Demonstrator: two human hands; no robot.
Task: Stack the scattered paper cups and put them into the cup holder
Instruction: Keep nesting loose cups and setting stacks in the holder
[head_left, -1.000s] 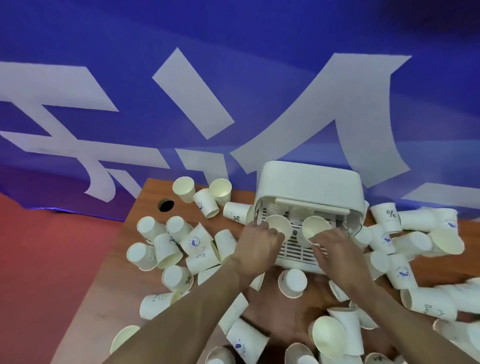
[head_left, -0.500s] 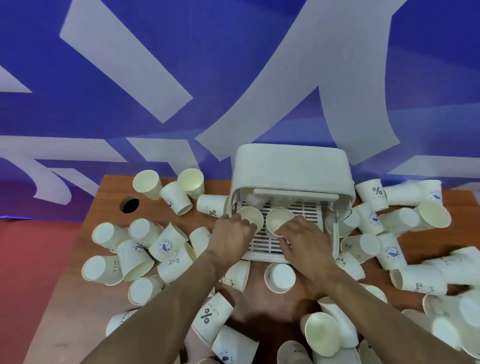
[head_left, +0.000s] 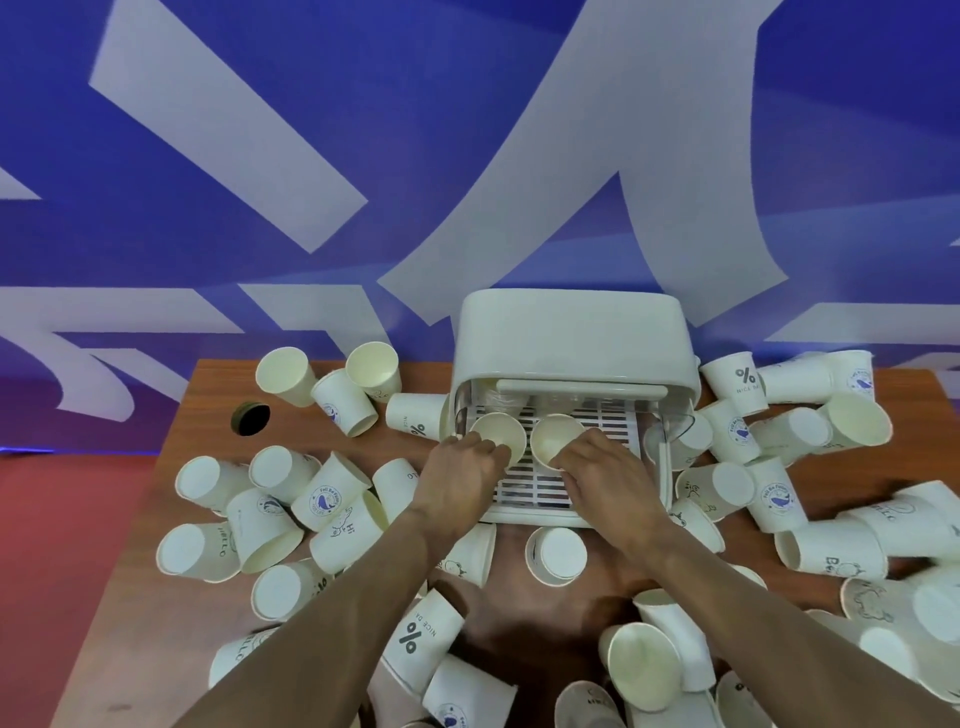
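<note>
Both hands were seen set apart at the open front of the cup holder (head_left: 571, 338), each clamped on a paper cup. The left hand (head_left: 462, 480) was curled round a first cup (head_left: 498, 434), held mouth-up over the left side of the holder's slotted tray. The right hand (head_left: 605, 478) gripped a second cup (head_left: 556, 436) just beside it, nearer the tray's middle. Whether further cups were nested under either could not be told. The task was judged barely begun. Only these two cups were at the holder, while loose cups (head_left: 322, 499) lay strewn on the bench (head_left: 208, 405) to the holder's left, to its right and in front of it, none visibly stacked. Nearly all the gathering, nesting and loading was judged left to do.
</note>
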